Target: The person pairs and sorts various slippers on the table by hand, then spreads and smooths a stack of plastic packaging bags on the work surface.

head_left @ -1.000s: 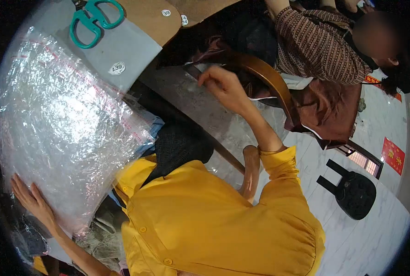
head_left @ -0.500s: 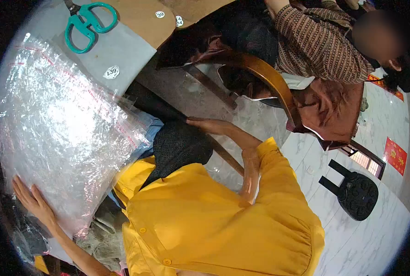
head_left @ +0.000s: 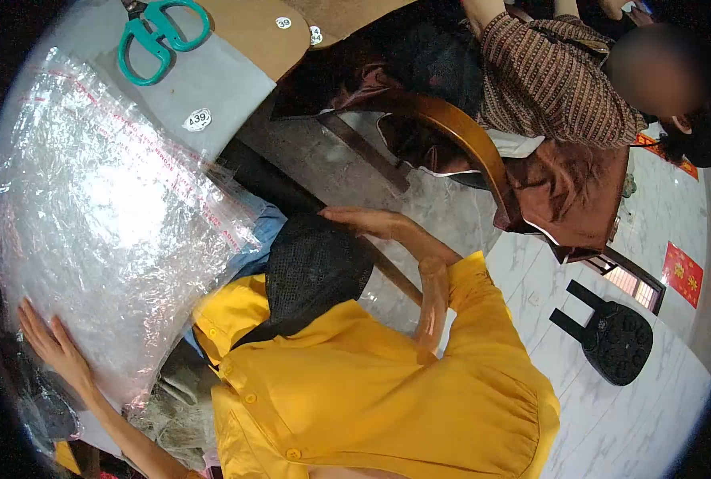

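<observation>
A large clear plastic bag with red print [head_left: 108,207] spreads over the left side. My left hand [head_left: 56,347] lies flat at its lower left edge, fingers stretched and a little apart. Black mesh cloth [head_left: 311,267] bulges over my lap, beside blue fabric [head_left: 263,235] and my yellow shirt. My right hand [head_left: 363,221] is at the upper edge of the mesh, gripping it, with part of its fingers hidden behind the cloth.
Teal-handled scissors [head_left: 162,40] lie on a grey sheet [head_left: 231,84] marked 439, beside brown card [head_left: 251,28]. A person in a patterned top [head_left: 555,84] sits at the upper right behind a curved wooden armrest [head_left: 471,136]. A black stool-like object [head_left: 619,343] stands on pale floor.
My right hand has come down from above the floor to the black mesh cloth, which now bulges up a little more. My left hand has stayed on the plastic bag.
</observation>
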### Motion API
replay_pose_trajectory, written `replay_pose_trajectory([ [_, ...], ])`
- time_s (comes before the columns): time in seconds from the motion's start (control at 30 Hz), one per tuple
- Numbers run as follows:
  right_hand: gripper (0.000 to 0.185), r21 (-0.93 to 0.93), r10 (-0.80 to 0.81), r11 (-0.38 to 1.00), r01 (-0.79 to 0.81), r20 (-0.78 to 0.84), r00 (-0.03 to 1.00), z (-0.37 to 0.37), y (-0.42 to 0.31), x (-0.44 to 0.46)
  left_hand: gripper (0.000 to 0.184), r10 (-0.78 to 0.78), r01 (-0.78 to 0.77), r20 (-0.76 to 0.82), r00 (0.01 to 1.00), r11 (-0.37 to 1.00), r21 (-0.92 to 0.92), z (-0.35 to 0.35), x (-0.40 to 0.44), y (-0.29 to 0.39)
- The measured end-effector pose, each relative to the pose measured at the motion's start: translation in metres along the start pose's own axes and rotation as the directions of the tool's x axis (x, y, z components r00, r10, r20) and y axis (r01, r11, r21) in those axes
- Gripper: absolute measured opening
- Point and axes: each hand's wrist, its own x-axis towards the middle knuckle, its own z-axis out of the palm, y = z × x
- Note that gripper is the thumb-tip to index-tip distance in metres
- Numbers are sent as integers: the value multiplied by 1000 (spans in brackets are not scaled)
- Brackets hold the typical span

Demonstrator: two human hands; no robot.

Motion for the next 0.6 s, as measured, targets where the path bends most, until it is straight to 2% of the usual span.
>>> replay_pose_trajectory([
  [0.3, 74, -148, 9, 989, -7, 14, 1000, 7, -33, -18, 51, -8, 8, -3, 1000, 1000, 12, 2, -3, -1],
  [0.4, 82, -178, 17, 984, -10, 35, 999, 5, -36, -18, 51, 0, 0, -1, 1000, 1000, 29, 4, -3, -5],
  [0.6, 80, -168, 30, 985, -31, -8, 1000, 1, -23, -13, 51, -14, 14, -6, 1000, 1000, 5, 0, 1, 3],
])
